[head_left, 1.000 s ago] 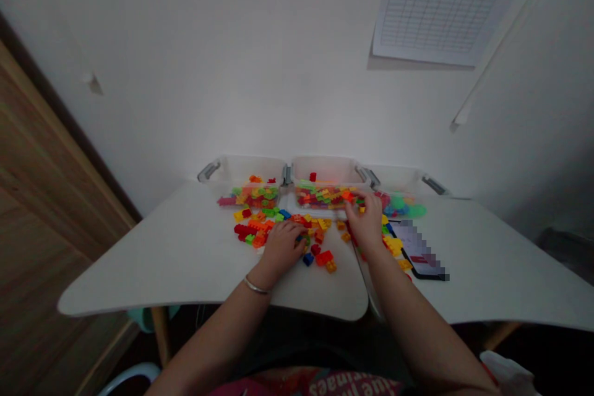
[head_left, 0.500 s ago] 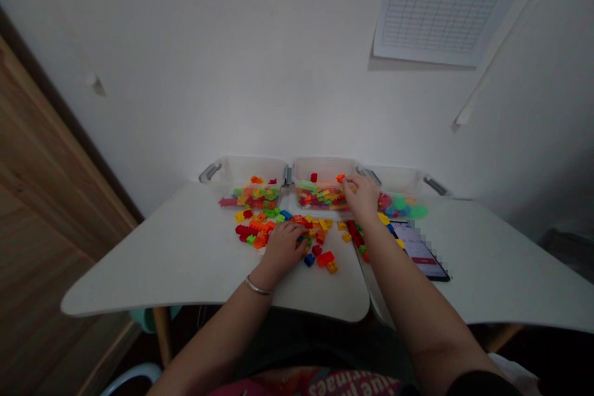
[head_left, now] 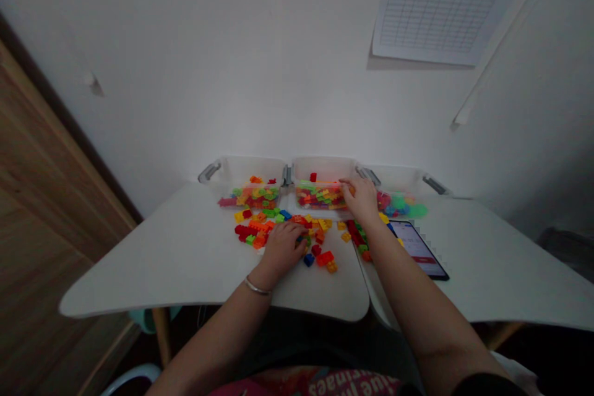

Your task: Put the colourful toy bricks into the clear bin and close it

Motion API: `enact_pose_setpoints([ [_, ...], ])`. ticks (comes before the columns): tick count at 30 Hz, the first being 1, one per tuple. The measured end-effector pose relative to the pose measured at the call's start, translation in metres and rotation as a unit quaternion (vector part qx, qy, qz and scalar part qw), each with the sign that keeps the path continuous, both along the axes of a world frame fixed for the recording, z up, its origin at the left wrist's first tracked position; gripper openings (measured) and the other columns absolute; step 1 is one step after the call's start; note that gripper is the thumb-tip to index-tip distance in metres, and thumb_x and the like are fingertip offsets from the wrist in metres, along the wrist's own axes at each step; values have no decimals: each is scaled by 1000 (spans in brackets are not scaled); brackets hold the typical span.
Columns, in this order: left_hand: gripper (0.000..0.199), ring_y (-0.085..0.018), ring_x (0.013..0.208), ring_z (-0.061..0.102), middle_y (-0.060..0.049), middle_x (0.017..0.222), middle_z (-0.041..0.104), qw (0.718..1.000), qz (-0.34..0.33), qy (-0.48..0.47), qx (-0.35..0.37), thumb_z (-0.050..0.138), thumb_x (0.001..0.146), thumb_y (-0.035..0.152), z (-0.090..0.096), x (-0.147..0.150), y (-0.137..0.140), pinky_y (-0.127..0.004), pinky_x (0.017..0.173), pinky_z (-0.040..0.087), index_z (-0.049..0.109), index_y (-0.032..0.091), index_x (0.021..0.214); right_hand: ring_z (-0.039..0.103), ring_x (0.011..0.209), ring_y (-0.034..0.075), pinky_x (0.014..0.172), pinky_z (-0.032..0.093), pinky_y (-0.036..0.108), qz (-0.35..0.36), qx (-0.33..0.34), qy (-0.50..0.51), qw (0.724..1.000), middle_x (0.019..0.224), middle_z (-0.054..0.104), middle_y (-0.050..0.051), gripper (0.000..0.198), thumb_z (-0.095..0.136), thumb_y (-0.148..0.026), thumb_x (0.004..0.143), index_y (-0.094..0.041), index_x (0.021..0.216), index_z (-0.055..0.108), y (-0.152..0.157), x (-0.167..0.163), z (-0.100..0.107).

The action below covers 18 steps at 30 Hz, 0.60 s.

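My left hand (head_left: pixel 284 249) rests low over a pile of plastic building bricks (head_left: pixel 260 228) on the white table. Its fingers and thumb are curled around a building brick (head_left: pixel 305 240), which they partly hide. Up at the middle clear bin (head_left: pixel 325 167), my right hand (head_left: pixel 362 198) reaches over the front right rim. The fingers are apart at the tips and no brick shows in them. Inside that bin lie bricks of mixed colours (head_left: pixel 320 196). Near the left hand are a blue brick (head_left: pixel 309 260) and an orange-red brick (head_left: pixel 325 258).
A left clear bin (head_left: pixel 236 167) and a right clear bin (head_left: pixel 394 174) flank the middle one, both with coloured pieces inside. A phone (head_left: pixel 421 253) lies beside my right forearm. Behind the bins stands a wall with a printed sheet (head_left: pixel 427 12). The table's (head_left: pixel 185 272) front edge is rounded.
The orange brick at my right fingertips has left them and is out of sight at the middle bin. The left hand has hardly moved.
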State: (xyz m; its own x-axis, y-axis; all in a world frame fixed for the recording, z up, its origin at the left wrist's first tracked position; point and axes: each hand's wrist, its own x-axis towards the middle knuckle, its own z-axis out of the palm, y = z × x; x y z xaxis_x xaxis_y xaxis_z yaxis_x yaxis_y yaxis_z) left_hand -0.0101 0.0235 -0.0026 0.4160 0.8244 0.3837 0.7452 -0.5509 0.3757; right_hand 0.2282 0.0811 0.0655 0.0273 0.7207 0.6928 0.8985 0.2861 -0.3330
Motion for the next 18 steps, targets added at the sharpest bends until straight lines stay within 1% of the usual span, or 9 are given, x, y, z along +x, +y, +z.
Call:
enact_pose_setpoints([
  [2,25,-25,115,59,-7,116,70,1000,1,0,3,59,88,22,0,0,0,-45,105,42,69,22,110,60,105,26,100,40,42,21,31,37,999,106,73,9,31,45,-24,87,-19,101,72,-4,1,0],
  [5,25,-25,115,59,-7,116,70,1000,0,0,6,59,88,23,0,1,0,-45,105,42,70,22,110,59,108,26,101,40,43,21,81,74,994,107,72,9,28,45,-25,87,-20,100,70,-16,1,-3],
  [8,25,-26,115,58,-7,116,70,1000,1,2,3,59,88,24,0,1,0,-45,105,43,69,21,110,59,106,26,98,41,43,23,88,87,992,106,71,10,26,46,-27,88,-20,98,69,-31,-1,-12],
  [10,25,-26,115,58,-7,117,69,1000,3,6,3,59,88,24,0,1,-1,-45,105,42,69,21,111,60,103,26,95,43,42,21,62,82,994,103,72,10,25,46,-27,89,-20,97,69,-40,-3,-20],
  [12,25,-26,115,58,-7,117,69,1000,2,7,5,58,89,23,0,1,-1,-44,105,42,69,21,111,60,100,26,92,44,40,11,16,49,999,101,72,10,25,48,-27,89,-19,97,70,-47,-5,-30],
  [15,25,-25,115,58,-8,116,70,1000,1,5,9,59,88,23,1,2,-1,-44,105,42,69,20,111,60,99,27,91,43,39,-26,-56,-49,997,102,73,11,23,52,-25,88,-19,100,71,-55,-8,-43],
  [18,25,-26,115,59,-7,116,70,1000,1,6,12,59,88,23,1,2,-1,-45,105,43,69,21,111,60,100,30,89,43,40,-75,-99,-130,984,103,73,12,25,55,-26,87,-18,103,72,-60,-10,-54],
])
